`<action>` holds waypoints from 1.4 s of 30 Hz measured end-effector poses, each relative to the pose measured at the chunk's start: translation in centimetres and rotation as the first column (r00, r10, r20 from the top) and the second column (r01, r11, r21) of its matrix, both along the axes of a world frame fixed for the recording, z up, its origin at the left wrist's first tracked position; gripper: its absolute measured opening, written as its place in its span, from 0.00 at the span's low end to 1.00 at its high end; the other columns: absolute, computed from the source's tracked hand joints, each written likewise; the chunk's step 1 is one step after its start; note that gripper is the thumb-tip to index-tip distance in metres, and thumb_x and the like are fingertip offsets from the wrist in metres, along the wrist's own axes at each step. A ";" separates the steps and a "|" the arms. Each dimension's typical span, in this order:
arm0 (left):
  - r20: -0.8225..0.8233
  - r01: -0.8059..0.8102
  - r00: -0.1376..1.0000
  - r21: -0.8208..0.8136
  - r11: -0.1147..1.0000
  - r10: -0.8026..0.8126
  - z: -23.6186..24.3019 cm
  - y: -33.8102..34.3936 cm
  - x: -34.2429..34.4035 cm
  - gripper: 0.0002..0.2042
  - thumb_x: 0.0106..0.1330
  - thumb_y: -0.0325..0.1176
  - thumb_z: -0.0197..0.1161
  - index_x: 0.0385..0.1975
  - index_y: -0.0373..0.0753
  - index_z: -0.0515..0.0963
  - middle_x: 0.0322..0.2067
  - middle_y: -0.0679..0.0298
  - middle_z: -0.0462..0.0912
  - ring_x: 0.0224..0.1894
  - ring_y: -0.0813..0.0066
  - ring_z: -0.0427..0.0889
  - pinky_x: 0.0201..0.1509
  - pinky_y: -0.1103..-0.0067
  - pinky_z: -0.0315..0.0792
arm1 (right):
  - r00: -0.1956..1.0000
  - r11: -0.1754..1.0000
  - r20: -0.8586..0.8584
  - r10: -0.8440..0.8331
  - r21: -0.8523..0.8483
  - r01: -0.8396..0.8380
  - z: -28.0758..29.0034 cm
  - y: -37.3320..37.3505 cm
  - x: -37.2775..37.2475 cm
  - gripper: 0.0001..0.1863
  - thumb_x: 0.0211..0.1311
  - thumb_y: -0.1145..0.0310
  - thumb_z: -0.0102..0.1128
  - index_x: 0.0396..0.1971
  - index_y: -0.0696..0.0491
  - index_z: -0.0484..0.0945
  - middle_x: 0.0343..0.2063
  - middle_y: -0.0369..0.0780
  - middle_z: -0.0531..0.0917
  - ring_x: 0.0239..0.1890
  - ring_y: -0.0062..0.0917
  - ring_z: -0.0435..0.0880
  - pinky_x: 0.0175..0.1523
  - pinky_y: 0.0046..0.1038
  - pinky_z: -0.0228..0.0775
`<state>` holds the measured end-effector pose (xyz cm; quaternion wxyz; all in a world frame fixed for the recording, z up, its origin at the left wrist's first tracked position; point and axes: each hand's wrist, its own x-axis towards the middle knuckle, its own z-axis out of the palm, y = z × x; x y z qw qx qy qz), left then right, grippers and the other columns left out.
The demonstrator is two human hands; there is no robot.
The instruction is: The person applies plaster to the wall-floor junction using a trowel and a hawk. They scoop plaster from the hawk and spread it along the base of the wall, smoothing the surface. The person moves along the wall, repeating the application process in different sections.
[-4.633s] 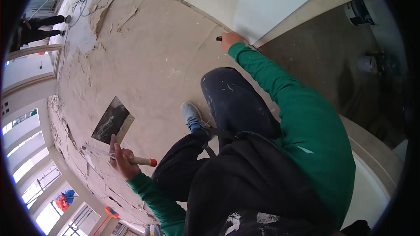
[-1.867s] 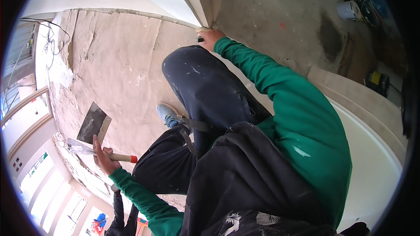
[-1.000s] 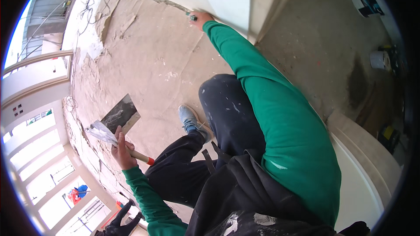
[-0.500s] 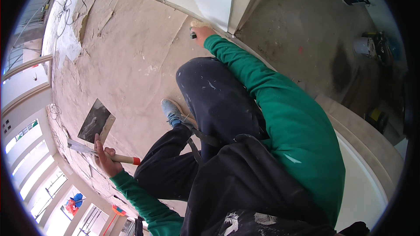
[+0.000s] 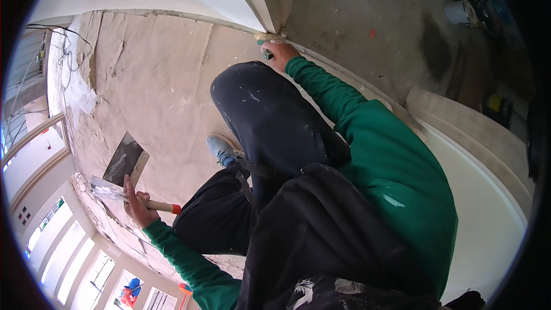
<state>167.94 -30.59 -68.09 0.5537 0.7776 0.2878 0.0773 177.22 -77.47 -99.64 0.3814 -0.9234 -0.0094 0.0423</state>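
My left hand (image 5: 138,205) is closed round the wooden handle of a putty knife (image 5: 109,190); the handle has a red end and the wide blade is pale and smeared. A dark, stained rectangular plate (image 5: 122,159) sits at the same hand's extended fingertip, held up over the floor. At the far end of my reach, my right hand (image 5: 280,54) grips a small dark green and tan tool (image 5: 267,53), mostly hidden by the fingers. That hand is low at the floor's edge, close to the foot of the door frame (image 5: 270,20).
Creased brown sheeting (image 5: 155,74) covers the floor, its left edge torn. Loose cables (image 5: 69,51) hang at the far left. Beyond the threshold lies a grey floor (image 5: 356,17) with a white bucket (image 5: 461,12). A curved pale edge (image 5: 470,132) runs beside my right arm.
My view has swung to the right, so the door frame appears further left. My right hand is closer to the frame's foot. The left hand keeps the putty knife and the plate, its blade turned flatter.
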 end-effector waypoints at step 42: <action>-0.076 0.211 0.975 0.001 0.978 -0.210 3.0 -2.2 -0.3 0.20 0.64 0.43 0.62 0.53 0.40 0.78 0.31 0.73 0.73 0.21 0.86 0.61 0.27 0.89 0.60 | 0.848 0.823 -0.107 -0.519 0.207 0.529 13.6 -17.8 -31.3 0.08 0.57 0.71 0.65 0.37 0.48 0.79 0.43 0.43 0.83 0.47 0.35 0.80 0.51 0.31 0.71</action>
